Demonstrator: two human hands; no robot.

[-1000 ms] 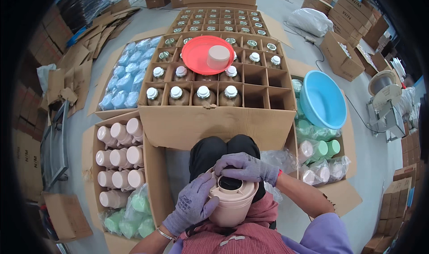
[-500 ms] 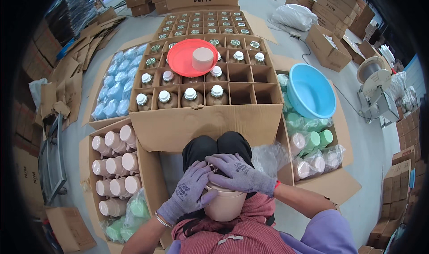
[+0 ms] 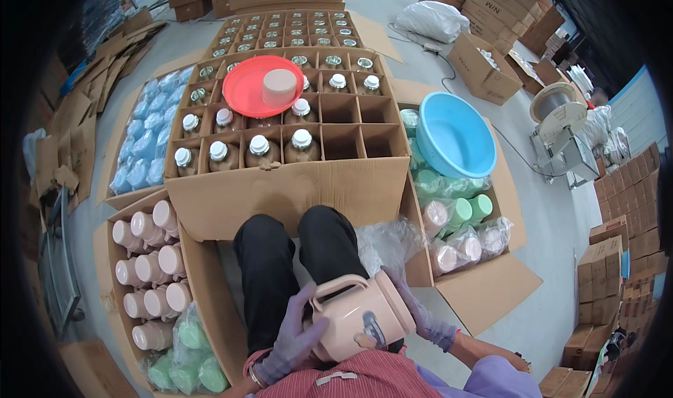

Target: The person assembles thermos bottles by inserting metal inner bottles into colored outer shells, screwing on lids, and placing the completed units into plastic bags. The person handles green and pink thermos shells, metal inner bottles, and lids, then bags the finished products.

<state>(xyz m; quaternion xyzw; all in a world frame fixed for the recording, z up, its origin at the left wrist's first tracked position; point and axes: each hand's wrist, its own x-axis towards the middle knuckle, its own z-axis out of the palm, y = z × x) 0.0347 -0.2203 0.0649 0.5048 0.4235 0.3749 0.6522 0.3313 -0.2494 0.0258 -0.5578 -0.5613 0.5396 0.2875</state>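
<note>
A pale pink mug (image 3: 350,324) with a looped handle lies tipped on its side over my lap. Its handle points up and away from me, and a small picture in grey and brown shows on its wall. My left hand (image 3: 293,336), in a light purple knit glove, grips the left end beside the handle. Against the wide rimmed end on the right presses my right hand (image 3: 422,315), gloved alike, its fingers partly hidden behind the mug. Whether that end carries a lid I cannot tell.
A divided carton (image 3: 287,191) of white-capped bottles stands ahead, a red basin (image 3: 242,90) holding a pink cup on top. Pink mugs fill a carton (image 3: 210,279) at left. Right, a blue basin (image 3: 459,142) rests over a carton of bagged green and pink cups.
The mug has gone from upright under both hands to lying sideways, its handle now showing. My hands have moved apart to its two ends. The whole view has shifted, too.
</note>
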